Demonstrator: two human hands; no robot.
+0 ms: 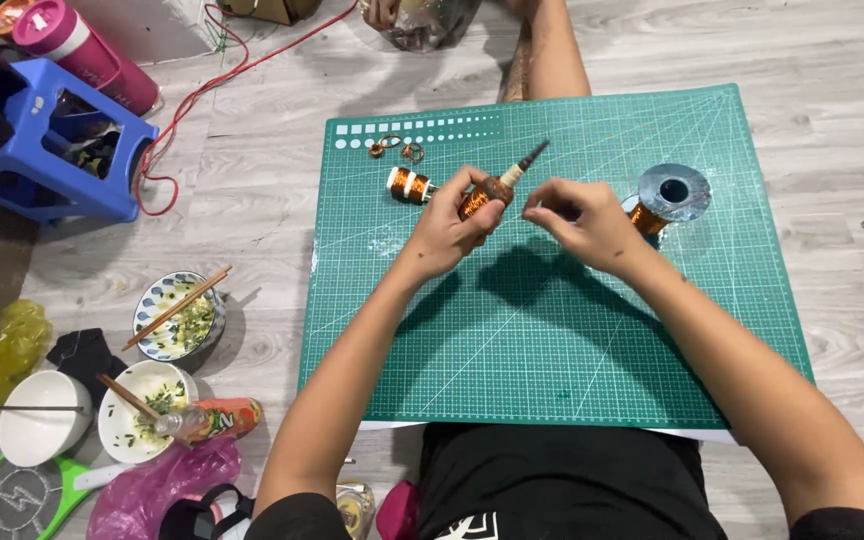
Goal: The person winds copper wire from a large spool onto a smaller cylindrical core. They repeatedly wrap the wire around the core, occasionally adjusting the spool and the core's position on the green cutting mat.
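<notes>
The left hand (457, 222) has its fingers clamped on a copper-wound spindle (497, 186) above the green mat (552, 340); the right hand (577, 218) has its fingers pinched together just beside it.

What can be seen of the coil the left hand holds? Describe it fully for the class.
The coil is a small bobbin wound with shiny copper-coloured wire. It sits on a dark spindle with a pale band, whose thin tip points up and right. It is held tilted above the green mat, pinched in the left hand. The right hand is close beside it, fingers pinched; any wire between them is too fine to see.
</notes>
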